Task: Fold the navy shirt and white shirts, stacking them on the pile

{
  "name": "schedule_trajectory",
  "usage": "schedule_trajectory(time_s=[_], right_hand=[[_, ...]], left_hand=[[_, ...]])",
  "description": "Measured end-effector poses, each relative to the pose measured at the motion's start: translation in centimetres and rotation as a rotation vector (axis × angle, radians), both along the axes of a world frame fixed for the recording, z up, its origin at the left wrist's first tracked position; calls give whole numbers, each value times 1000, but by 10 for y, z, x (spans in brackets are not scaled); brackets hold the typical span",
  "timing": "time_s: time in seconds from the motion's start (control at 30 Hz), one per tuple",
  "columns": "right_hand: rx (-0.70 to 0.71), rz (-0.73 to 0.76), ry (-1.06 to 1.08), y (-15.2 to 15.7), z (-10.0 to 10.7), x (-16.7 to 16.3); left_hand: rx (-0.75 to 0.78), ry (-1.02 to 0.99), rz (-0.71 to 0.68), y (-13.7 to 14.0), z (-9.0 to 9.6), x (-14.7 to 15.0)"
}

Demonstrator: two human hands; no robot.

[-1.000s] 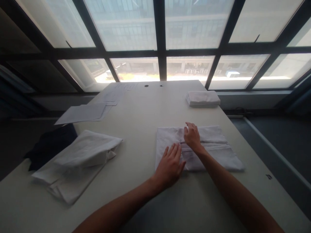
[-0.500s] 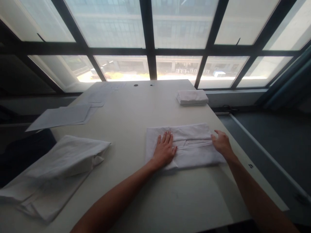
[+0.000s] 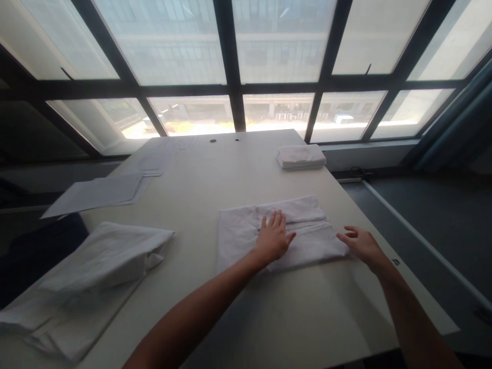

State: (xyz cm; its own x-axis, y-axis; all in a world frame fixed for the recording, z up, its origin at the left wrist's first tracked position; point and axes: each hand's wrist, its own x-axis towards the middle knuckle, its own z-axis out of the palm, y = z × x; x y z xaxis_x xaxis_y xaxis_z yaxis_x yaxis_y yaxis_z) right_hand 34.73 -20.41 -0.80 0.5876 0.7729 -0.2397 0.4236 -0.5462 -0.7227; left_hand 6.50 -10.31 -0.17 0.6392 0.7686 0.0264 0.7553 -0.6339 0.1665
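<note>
A white cloth point(image 3: 236, 236), its long edges folded in toward the middle, lies flat on the white table point(image 3: 200, 205) before me. Flat on top of it, my left hand point(image 3: 273, 237) spreads its fingers near the middle of the cloth and covers part of the fold line. At the right end of the cloth is my right hand point(image 3: 361, 246), fingers apart and slightly bent, with nothing seen between them. Its fingertips are close to the cloth's right edge; whether they touch it I cannot tell.
A neat stack of folded white cloths point(image 3: 302, 157) sits at the far right of the table. On the left lies a crumpled white cloth point(image 3: 103, 266) beside something dark point(image 3: 42, 251). Sheets of paper point(image 3: 100, 192) lie behind it. Windows point(image 3: 192, 115) rise beyond the table.
My left hand has slid right across the cloth. The cloth's right edge has come away from my right hand, which has moved slightly right and down with its fingers more extended.
</note>
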Motion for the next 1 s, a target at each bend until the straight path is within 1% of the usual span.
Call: schedule_trajectory(time_s=[0.07,0.13,0.2,0.27,0.33,0.37,0.43,0.57,0.67,0.73,0.83,0.9,1.0], right_hand=[[-16,3,22,2,4,0],[-15,16,36,1,7,0],[-5,45,52,0,9,-1],[5,115,87,-2,12,-4],[13,168,139,-3,14,-9],[17,166,169,-3,16,-11],[38,98,230,-2,19,-16],[119,-105,360,1,21,-28],[178,-173,450,2,19,-37],[245,-144,509,2,17,-45],[347,-28,531,3,21,-60],[379,57,474,4,28,-74],[383,170,284,7,37,-103]], left_hand=[[-7,-28,-30,6,-6,18],[4,-44,-29,11,-17,28],[30,-59,-24,15,-27,31],[65,-78,-27,16,-34,31],[86,-87,-31,15,-38,29],[93,-89,-30,15,-38,28],[100,-93,-30,14,-38,28],[90,-101,-25,13,-37,29],[63,-130,-23,14,-36,30],[13,-174,-18,16,-34,30],[-120,-320,23,21,-27,32],[-232,-487,73,26,-21,32],[-439,-795,155,36,-11,30]])
